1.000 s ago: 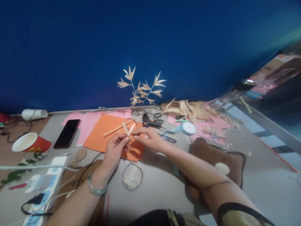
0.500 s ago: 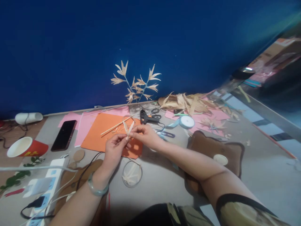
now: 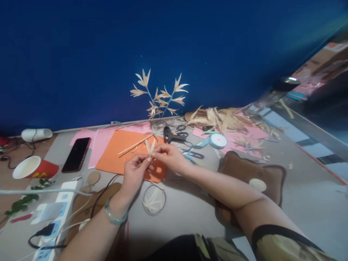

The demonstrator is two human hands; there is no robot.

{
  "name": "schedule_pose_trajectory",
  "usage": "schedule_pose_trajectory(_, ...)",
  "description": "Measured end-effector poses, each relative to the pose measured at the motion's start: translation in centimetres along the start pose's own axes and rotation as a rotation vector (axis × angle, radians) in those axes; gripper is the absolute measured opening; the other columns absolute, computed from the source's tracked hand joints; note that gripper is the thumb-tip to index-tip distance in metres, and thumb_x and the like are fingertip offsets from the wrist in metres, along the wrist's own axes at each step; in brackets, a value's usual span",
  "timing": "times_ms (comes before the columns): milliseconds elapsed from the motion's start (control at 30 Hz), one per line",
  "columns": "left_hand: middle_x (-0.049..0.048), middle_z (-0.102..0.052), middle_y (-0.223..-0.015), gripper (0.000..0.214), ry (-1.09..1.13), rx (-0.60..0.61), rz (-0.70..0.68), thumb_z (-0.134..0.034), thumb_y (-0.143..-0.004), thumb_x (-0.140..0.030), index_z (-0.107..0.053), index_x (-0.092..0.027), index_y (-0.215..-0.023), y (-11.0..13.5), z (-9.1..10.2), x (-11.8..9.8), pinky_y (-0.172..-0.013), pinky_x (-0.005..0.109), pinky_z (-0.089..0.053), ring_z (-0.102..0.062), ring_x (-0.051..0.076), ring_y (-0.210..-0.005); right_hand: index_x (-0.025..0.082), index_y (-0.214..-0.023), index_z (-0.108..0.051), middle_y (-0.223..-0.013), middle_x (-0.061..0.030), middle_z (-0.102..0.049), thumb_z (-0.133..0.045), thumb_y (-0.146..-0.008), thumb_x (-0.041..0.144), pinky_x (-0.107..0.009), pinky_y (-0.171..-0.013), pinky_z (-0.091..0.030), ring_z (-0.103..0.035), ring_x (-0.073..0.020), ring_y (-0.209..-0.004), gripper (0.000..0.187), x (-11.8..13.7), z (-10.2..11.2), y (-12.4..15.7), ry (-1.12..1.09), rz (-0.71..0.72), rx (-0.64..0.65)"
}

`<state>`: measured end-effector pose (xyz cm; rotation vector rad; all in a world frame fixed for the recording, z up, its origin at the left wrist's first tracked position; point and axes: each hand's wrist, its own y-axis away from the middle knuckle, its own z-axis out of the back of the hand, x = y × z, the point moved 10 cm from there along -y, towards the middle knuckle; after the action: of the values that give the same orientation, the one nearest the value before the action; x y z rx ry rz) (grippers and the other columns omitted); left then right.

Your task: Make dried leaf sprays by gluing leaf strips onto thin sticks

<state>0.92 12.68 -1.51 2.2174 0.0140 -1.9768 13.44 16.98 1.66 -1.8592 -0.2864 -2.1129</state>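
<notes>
Two pale leaf strips (image 3: 150, 147) stand up in a V between my hands, above the orange paper sheet (image 3: 127, 154). My left hand (image 3: 135, 173), with a green bangle on the wrist, pinches their base with fingers closed. My right hand (image 3: 170, 157) meets it from the right and pinches the same base. A thin wooden stick (image 3: 134, 144) lies on the orange sheet just behind the strips. Below my hands a round clear dish (image 3: 154, 200) holds more pale strips.
A black glue gun (image 3: 172, 137), scissors (image 3: 193, 154) and a roll of light blue ribbon (image 3: 218, 141) lie to the right. A pile of dried leaves (image 3: 220, 119), a finished leaf sprig (image 3: 160, 96), a phone (image 3: 76, 154), a red paper cup (image 3: 34, 168), a power strip (image 3: 51, 217) and a brown cushion (image 3: 251, 177) surround them.
My hands have stayed pinched together on the strips. The strips shifted slightly and the view drifted a little.
</notes>
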Motion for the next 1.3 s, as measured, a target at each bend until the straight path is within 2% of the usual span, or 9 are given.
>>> schedule_pose_trajectory(633,-0.0001,-0.063,-0.057,0.027,-0.015,-0.032,0.037,-0.07,-0.073,-0.037,-0.064,-0.013,-0.082,0.09,0.46,0.48,-0.05,0.02,-0.045,-0.057,0.01,-0.05,0.015,-0.077,-0.072,-0.079,-0.0031,-0.072,-0.063,-0.076,0.021,-0.026,-0.074,-0.047,-0.064,-0.0145,-0.075,0.011,-0.25,-0.48,0.28,0.011,-0.015,0.024)
schedule_pose_trajectory(967,-0.0002,-0.062,-0.055,0.025,-0.032,-0.032,0.003,-0.07,-0.072,-0.037,-0.064,-0.014,-0.079,0.14,0.58,0.1,-0.046,0.02,-0.043,-0.056,0.011,-0.049,0.015,-0.078,-0.071,-0.083,-0.0041,-0.071,-0.062,-0.074,0.02,-0.029,-0.08,-0.047,-0.064,-0.0155,-0.08,0.011,0.16,-0.64,0.51,0.0,-0.028,0.028)
schedule_pose_trajectory(1300,-0.0007,-0.062,-0.056,0.021,-0.031,-0.047,-0.011,-0.069,-0.073,-0.034,-0.065,-0.014,-0.077,0.01,0.69,0.05,-0.051,0.02,-0.044,-0.056,0.01,-0.051,0.014,-0.079,-0.071,-0.083,-0.0049,-0.071,-0.061,-0.074,0.019,-0.03,-0.079,-0.048,-0.064,-0.0165,-0.081,0.012,0.43,-0.84,0.67,0.021,-0.041,0.03)
